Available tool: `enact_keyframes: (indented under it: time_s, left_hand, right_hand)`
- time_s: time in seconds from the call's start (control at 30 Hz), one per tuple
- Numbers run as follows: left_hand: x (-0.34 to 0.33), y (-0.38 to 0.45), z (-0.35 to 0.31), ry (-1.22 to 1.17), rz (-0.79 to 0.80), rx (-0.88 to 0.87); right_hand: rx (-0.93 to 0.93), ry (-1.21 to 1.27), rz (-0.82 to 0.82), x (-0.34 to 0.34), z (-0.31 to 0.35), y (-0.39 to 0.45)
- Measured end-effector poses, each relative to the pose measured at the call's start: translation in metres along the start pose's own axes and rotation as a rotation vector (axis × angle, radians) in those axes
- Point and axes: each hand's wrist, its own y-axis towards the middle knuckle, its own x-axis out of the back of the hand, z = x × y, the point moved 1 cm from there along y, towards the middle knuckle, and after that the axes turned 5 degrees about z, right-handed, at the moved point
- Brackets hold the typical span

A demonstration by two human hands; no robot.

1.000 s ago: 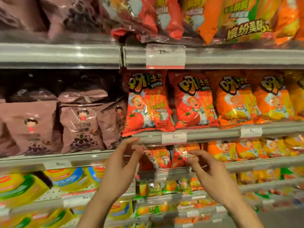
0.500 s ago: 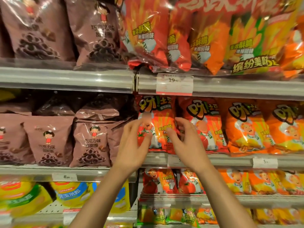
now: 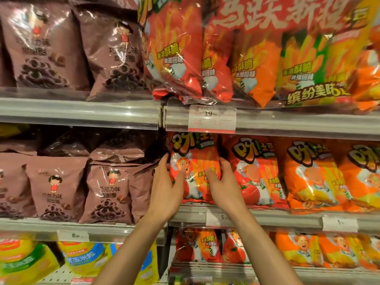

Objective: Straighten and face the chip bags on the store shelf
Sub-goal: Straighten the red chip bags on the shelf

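A red chip bag [image 3: 194,153] with a cartoon chef stands upright at the left end of the middle right shelf [image 3: 267,220]. My left hand [image 3: 167,188] grips its left edge, fingers wrapped behind and thumb on the front. My right hand [image 3: 221,182] grips its right edge, thumb across the front. To its right stand another red bag [image 3: 249,167] and orange bags [image 3: 310,173] of the same kind, facing forward.
Brown chocolate-ring bags [image 3: 107,190] fill the shelf to the left, one leaning against the red bag's side. Large red and orange multipacks [image 3: 236,58] overhang the shelf above. A price tag [image 3: 211,119] hangs just over the held bag. Smaller bags sit on lower shelves.
Both hands rose from the lower shelf edge to the red bag and closed on its two sides. The camera view tilted upward and moved closer to the shelves.
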Motion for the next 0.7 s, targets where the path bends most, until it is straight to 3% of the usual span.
enact_keyframes:
  time_s: [0.17, 0.4, 0.7]
  left_hand:
    - [0.004, 0.012, -0.003, -0.067, 0.117, 0.161]
    - [0.011, 0.029, -0.015, -0.11, 0.244, 0.204]
    - [-0.001, 0.024, -0.013, -0.108, 0.193, 0.174]
  right_hand:
    - [-0.095, -0.034, 0.024, -0.004, -0.001, 0.005]
    - [-0.077, -0.045, -0.028, -0.015, 0.009, 0.021]
    - [-0.081, -0.039, -0.008, -0.014, 0.004, 0.016]
